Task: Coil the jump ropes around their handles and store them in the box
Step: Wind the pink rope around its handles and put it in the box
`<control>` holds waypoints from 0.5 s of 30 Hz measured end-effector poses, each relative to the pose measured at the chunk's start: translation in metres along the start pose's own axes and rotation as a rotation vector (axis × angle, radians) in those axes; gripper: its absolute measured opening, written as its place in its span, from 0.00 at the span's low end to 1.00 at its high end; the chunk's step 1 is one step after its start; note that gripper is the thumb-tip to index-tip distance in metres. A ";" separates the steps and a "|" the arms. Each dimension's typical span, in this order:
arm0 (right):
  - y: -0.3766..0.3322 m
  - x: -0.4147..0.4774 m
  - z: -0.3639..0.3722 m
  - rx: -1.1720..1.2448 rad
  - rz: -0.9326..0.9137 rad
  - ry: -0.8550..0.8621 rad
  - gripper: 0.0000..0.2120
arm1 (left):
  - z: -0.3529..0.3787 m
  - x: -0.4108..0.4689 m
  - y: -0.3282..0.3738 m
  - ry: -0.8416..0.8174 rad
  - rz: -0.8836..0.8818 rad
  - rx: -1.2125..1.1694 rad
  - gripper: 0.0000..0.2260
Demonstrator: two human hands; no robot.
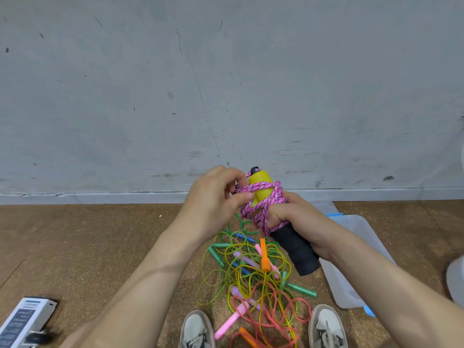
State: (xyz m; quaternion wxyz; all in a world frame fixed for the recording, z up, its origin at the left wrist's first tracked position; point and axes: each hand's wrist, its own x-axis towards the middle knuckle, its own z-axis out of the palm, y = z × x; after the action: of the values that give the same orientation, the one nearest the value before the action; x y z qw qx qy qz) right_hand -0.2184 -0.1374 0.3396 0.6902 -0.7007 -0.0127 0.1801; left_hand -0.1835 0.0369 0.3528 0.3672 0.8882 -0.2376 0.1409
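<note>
Pink rope point(261, 197) up in mid-air above the floor, wound round its paired handles point(296, 249). Handles and coils clamped in the right hand point(298, 217), probably against unwinding; loose strand pinched by the left hand point(213, 197), likely for tucking. Below, tangled ropes point(251, 277) between shoes point(198, 330); box point(345, 290) beside, partly behind the right forearm.

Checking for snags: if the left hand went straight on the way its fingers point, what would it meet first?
The pink rope coiled round the yellow-and-black handle: the left hand points right at it, fingertips seemingly pinching a strand.
</note>
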 end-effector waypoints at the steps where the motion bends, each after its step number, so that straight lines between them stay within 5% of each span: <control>1: -0.001 0.000 -0.004 -0.013 0.021 -0.013 0.18 | 0.001 -0.001 -0.002 -0.022 0.038 0.036 0.07; 5: -0.004 -0.004 -0.006 -0.010 0.026 -0.068 0.18 | 0.005 -0.003 -0.001 0.002 0.051 -0.016 0.07; 10: -0.002 -0.003 0.003 -0.089 -0.084 0.145 0.09 | 0.006 -0.001 0.010 -0.020 -0.289 -0.373 0.05; 15: 0.003 0.001 0.004 -0.362 -0.205 0.222 0.16 | 0.001 0.002 0.015 0.015 -0.501 -0.620 0.05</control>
State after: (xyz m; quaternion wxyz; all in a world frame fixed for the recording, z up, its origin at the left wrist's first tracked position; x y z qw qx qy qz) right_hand -0.2189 -0.1334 0.3369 0.5651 -0.8237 -0.0399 0.0255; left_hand -0.1901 0.0262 0.3620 0.6426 0.7647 -0.0422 -0.0251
